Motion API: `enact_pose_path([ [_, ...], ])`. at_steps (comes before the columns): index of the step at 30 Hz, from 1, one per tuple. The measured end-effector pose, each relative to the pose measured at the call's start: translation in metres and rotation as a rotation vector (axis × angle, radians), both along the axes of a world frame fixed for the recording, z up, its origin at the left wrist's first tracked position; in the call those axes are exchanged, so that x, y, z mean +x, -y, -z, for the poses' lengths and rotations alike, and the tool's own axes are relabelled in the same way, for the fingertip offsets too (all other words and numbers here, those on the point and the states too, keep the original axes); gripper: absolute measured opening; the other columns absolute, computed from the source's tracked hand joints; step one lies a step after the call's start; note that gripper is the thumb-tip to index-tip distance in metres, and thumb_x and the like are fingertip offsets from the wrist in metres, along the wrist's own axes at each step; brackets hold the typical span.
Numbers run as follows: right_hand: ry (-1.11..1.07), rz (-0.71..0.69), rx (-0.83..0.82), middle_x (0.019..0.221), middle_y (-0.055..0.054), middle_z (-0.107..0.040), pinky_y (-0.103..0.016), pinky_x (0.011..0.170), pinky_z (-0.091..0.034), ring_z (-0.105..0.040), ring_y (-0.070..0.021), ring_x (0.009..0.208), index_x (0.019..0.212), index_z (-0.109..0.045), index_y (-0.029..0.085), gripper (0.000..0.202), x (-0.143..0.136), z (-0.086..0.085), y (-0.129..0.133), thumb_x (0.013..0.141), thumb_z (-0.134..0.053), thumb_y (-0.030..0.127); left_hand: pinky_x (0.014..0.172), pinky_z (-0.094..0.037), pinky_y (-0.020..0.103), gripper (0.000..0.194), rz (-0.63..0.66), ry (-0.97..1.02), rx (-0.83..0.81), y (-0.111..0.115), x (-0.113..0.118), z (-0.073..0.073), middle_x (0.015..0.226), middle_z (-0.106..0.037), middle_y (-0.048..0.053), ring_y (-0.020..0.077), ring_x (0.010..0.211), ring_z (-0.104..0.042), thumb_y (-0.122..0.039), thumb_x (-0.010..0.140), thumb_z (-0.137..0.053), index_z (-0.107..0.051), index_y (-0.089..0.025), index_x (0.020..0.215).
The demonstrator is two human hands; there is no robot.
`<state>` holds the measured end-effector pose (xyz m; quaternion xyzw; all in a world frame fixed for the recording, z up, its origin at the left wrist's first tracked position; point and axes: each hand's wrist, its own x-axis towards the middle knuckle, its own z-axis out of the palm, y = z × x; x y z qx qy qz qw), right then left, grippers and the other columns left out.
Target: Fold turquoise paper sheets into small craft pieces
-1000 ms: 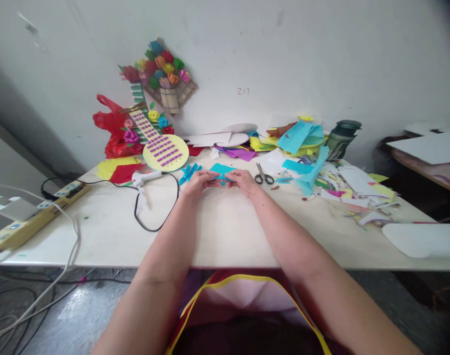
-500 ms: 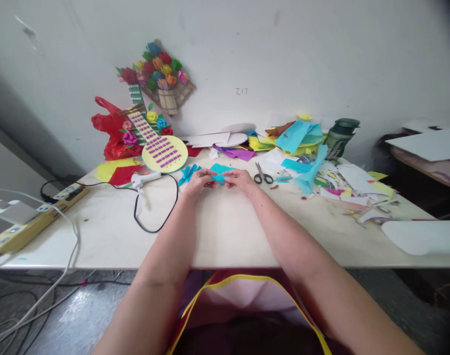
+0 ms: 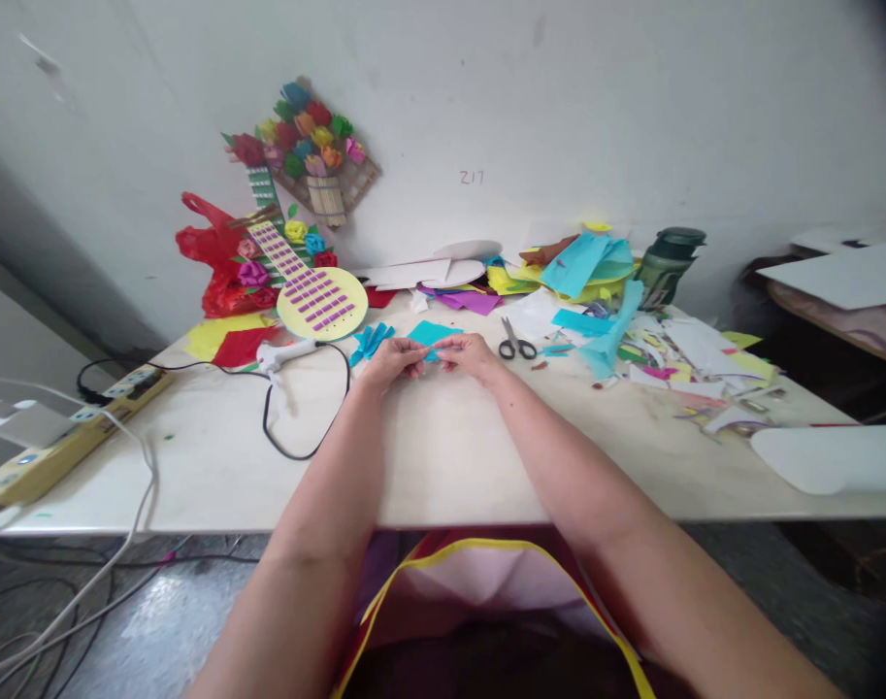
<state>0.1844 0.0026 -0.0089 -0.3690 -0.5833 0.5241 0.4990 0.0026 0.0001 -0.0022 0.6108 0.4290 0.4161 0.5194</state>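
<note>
My left hand [image 3: 395,361] and my right hand [image 3: 469,353] meet above the white table, fingertips pinched on a small blue paper piece [image 3: 432,355] between them. Fingers cover most of that piece. Just behind it a flat blue paper sheet [image 3: 432,332] lies on the table. Several rolled blue strips [image 3: 372,341] rest left of the sheet, close to my left hand. Black-handled scissors [image 3: 516,347] lie to the right of my right hand, blades pointing away.
A glue gun [image 3: 286,355] with a looped black cord lies left, beyond it a power strip [image 3: 85,427]. Paper scraps [image 3: 675,359] and a green bottle [image 3: 671,269] are at the right. A yellow paper guitar [image 3: 323,303] leans at the back.
My fingertips have drawn closer together around the blue piece, and less of it shows. My left hand has shifted slightly right and down. The view has moved a little.
</note>
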Motion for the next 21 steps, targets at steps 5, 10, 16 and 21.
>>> enact_pose_path([
  [5, -0.048, 0.039, -0.004, 0.049, 0.003, -0.06, -0.024, 0.048, -0.048, -0.053, -0.0089, 0.044, 0.074, -0.07, 0.014, 0.022, 0.0, -0.003, 0.001, 0.055, -0.078, 0.022, 0.054, -0.048, 0.026, 0.037, -0.017, 0.179, -0.03, 0.001, 0.002, -0.001, 0.06, -0.066, 0.002, 0.0124, 0.049, -0.059, -0.047, 0.065, -0.074, -0.066, -0.015, 0.082],
  [10, -0.143, 0.115, -0.004, 0.055, 0.002, -0.062, -0.026, 0.055, -0.05, -0.055, -0.0099, 0.049, 0.077, -0.068, 0.015, 0.023, -0.007, -0.006, 0.003, 0.058, -0.077, 0.025, 0.058, -0.048, 0.028, 0.033, -0.004, 0.232, -0.059, 0.002, 0.014, 0.003, 0.061, -0.064, 0.003, 0.0111, 0.05, -0.056, -0.045, 0.067, -0.074, -0.063, -0.014, 0.066],
  [16, -0.16, 0.171, -0.002, 0.057, 0.003, -0.061, -0.025, 0.053, -0.05, -0.054, -0.0088, 0.048, 0.078, -0.065, 0.016, 0.02, -0.017, -0.003, 0.003, 0.061, -0.075, 0.021, 0.053, -0.044, 0.024, 0.033, -0.153, 0.306, -0.002, 0.001, 0.025, 0.008, 0.051, -0.057, 0.0, 0.0089, 0.047, -0.05, -0.041, 0.063, -0.077, -0.06, -0.013, 0.057],
  [21, -0.15, 0.133, -0.062, 0.056, 0.001, -0.062, -0.025, 0.05, -0.05, -0.056, -0.0103, 0.049, 0.075, -0.063, 0.015, 0.022, -0.014, -0.004, 0.004, 0.065, -0.076, 0.03, 0.052, -0.043, 0.024, 0.032, -0.218, 0.277, -0.006, -0.005, 0.021, 0.011, 0.052, -0.056, -0.001, 0.0081, 0.046, -0.049, -0.039, 0.063, -0.076, -0.059, -0.014, 0.056],
])
